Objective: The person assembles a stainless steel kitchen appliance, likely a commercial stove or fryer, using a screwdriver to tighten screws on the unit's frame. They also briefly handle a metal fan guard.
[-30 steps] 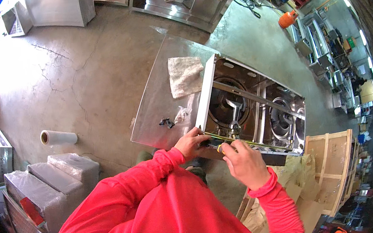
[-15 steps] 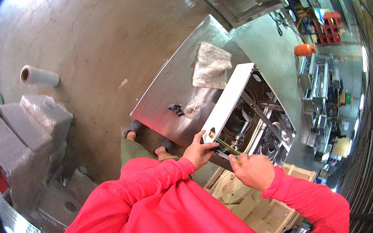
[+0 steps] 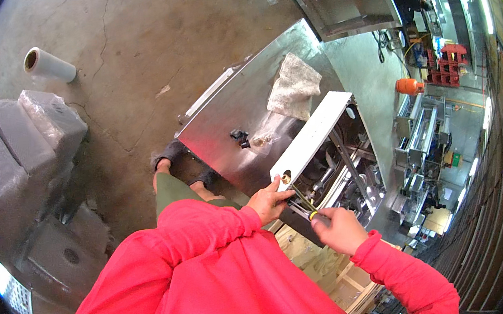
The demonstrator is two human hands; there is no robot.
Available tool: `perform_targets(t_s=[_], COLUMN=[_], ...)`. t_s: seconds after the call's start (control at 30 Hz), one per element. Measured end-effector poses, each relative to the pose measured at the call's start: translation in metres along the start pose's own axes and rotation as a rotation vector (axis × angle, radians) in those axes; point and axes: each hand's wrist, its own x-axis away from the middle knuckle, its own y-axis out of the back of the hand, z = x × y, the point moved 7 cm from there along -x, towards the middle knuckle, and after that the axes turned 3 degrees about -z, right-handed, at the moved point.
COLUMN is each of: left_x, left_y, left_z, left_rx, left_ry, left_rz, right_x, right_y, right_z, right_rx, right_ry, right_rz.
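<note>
A metal appliance with a white side panel (image 3: pixel 312 137) stands on a steel tabletop (image 3: pixel 217 130), its inside with pipes (image 3: pixel 329 175) exposed. My left hand (image 3: pixel 268 204) grips the panel's near corner, its thumb beside a brass fitting (image 3: pixel 286 179) set in a hole. What its fingertips touch below the edge is partly hidden. My right hand (image 3: pixel 342 232) is wrapped round a screwdriver (image 3: pixel 315 215) with a dark and yellow handle. The tool's shaft points toward the appliance's near corner, next to my left fingers; its tip cannot be made out.
A pale cloth (image 3: pixel 294 86) and small black parts (image 3: pixel 239 138) lie on the tabletop. Wooden crating (image 3: pixel 300 248) sits below the appliance. Wrapped boxes (image 3: pixel 23 141) and a plastic film roll (image 3: pixel 49 64) stand at left. An orange gas cylinder (image 3: pixel 409 86) is at far right.
The view has shifted a little. My right hand has turned slightly, showing more of the screwdriver's handle. My left hand keeps its place at the panel's corner.
</note>
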Motion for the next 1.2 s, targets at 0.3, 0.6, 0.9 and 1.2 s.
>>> perform_targets(t_s=[0.3,0.6,0.9,1.2], left_x=[0.005,0.001,0.003,0.0], left_y=[0.0,0.002,0.003,0.006], left_z=[-0.004,-0.004,-0.004,-0.007], left_rx=[-0.226,-0.233,-0.222,-0.211], left_ry=[-0.156,-0.138,-0.179,-0.143], left_rz=[0.02,0.005,0.0,0.037], right_x=[0.008,-0.02,-0.019,0.014], right_y=[-0.013,0.007,-0.007,0.014], right_z=[0.028,-0.003,-0.007,0.035], right_rx=[0.714,0.087,0.081,0.508], right_ry=[0.58,-0.102,0.011,0.451], right_rz=[-0.155,0.063,0.102,-0.102])
